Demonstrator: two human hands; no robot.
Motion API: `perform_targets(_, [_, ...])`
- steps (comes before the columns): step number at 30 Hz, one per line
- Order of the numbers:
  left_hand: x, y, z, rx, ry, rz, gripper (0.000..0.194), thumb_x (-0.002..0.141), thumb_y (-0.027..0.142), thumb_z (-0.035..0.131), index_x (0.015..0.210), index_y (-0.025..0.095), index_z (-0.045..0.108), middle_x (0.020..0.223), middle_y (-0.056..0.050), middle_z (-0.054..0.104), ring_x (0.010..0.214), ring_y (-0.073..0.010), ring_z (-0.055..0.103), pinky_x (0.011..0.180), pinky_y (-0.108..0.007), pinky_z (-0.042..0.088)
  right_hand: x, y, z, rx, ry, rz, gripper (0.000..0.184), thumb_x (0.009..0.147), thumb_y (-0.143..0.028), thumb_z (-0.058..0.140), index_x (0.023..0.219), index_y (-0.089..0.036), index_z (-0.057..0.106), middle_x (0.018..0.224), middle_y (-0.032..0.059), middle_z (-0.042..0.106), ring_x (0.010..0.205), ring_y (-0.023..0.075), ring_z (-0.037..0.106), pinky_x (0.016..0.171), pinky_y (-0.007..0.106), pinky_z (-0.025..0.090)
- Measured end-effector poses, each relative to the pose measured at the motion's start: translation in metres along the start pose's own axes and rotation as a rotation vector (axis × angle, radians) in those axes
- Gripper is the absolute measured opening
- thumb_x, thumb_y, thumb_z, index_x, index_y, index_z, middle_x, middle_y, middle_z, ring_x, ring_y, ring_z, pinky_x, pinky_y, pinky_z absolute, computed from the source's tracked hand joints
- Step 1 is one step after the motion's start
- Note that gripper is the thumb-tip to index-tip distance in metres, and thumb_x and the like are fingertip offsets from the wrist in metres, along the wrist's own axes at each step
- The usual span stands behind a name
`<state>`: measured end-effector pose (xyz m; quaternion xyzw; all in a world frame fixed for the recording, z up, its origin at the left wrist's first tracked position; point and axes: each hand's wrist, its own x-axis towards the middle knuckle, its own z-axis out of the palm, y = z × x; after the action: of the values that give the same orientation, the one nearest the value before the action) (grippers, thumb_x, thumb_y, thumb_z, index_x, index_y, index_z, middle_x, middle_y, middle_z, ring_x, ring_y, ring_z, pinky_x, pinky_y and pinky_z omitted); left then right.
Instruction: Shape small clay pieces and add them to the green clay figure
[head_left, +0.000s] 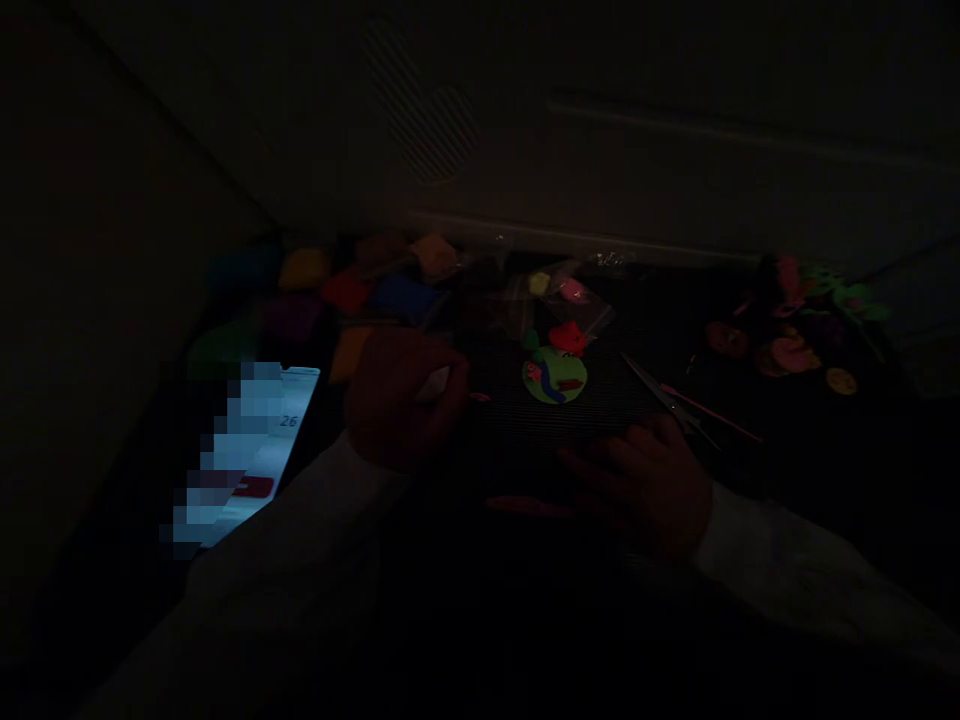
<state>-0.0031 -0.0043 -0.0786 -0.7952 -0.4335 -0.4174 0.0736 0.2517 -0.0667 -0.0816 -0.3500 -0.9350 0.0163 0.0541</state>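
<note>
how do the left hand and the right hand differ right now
The left hand is curled round a small pale piece, while the right hand has its fingers looser and more stretched out; the dark hides whether it touches anything.
The left hand is nearer the lit screen, the right hand nearer the scissors.
The left hand sits higher in the picture than the right hand.
Both are bare, with pale sleeves.

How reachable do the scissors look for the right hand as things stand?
Probably yes: the scissors lie just beyond the right hand, with nothing visible blocking the way. The thin pink stick beside them might get in the fingers' way; it is too dark to tell whether it overlaps them.
</note>
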Motion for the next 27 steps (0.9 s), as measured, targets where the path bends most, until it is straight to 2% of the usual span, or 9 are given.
perform_targets(2, [0.002,0.001,-0.001,0.014,-0.018,-0.016,0.006,0.065,0.017,0.056,0.071,0.016,0.056,0.067,-0.003,0.059,0.067,-0.0159,0.053,0.064,-0.031,0.043,-0.001,0.0,0.0,-0.001,-0.021,-0.006,0.041,0.08,-0.044,0.04,0.118,-0.028,0.044,0.087,0.0025,0.056,0.073,0.0167,0.039,0.069,0.039,0.023])
perform_targets(6, [0.002,0.003,-0.001,0.033,-0.032,-0.041,0.003,0.066,0.02,0.055,0.068,0.019,0.056,0.066,-0.001,0.059,0.067,-0.0151,0.054,0.065,-0.03,0.043,-0.001,0.001,0.0,0.014,-0.046,0.067,0.045,0.08,-0.045,0.039,0.122,-0.027,0.039,0.092,0.0034,0.054,0.076,0.0183,0.04,0.071,0.041,0.024])
perform_targets(11, [0.0,0.003,0.0,0.021,0.023,-0.025,0.007,0.063,0.016,0.057,0.07,0.017,0.056,0.067,-0.003,0.058,0.068,-0.0159,0.053,0.064,-0.03,0.043,-0.006,0.006,-0.001,0.117,-0.014,0.115,0.044,0.081,-0.036,0.042,0.122,-0.022,0.039,0.089,0.0037,0.053,0.078,0.0171,0.042,0.072,0.039,0.026])
perform_targets(16, [-0.001,0.002,-0.001,0.024,0.008,-0.004,0.007,0.063,0.015,0.058,0.07,0.016,0.057,0.066,-0.003,0.059,0.067,-0.0161,0.053,0.064,-0.03,0.044,-0.012,0.006,-0.003,0.11,0.074,0.062,0.036,0.078,-0.031,0.046,0.114,-0.027,0.049,0.083,0.0027,0.053,0.073,0.0149,0.042,0.069,0.037,0.025])
perform_targets(22, [0.0,0.002,0.0,0.041,-0.007,0.006,0.006,0.064,0.015,0.058,0.07,0.016,0.056,0.067,-0.002,0.059,0.068,-0.0158,0.054,0.063,-0.031,0.044,-0.006,0.0,-0.005,0.05,0.007,0.037,0.037,0.078,-0.036,0.044,0.114,-0.025,0.049,0.086,0.0038,0.055,0.072,0.0157,0.04,0.068,0.038,0.024])
perform_targets(27, [-0.005,-0.001,0.002,0.02,0.01,-0.033,0.011,0.063,0.014,0.059,0.073,0.017,0.056,0.071,-0.002,0.059,0.071,-0.0154,0.054,0.064,-0.029,0.044,-0.003,-0.001,-0.001,0.062,0.048,0.039,0.037,0.079,-0.038,0.044,0.115,-0.028,0.048,0.086,0.0026,0.054,0.074,0.0161,0.04,0.069,0.038,0.023])
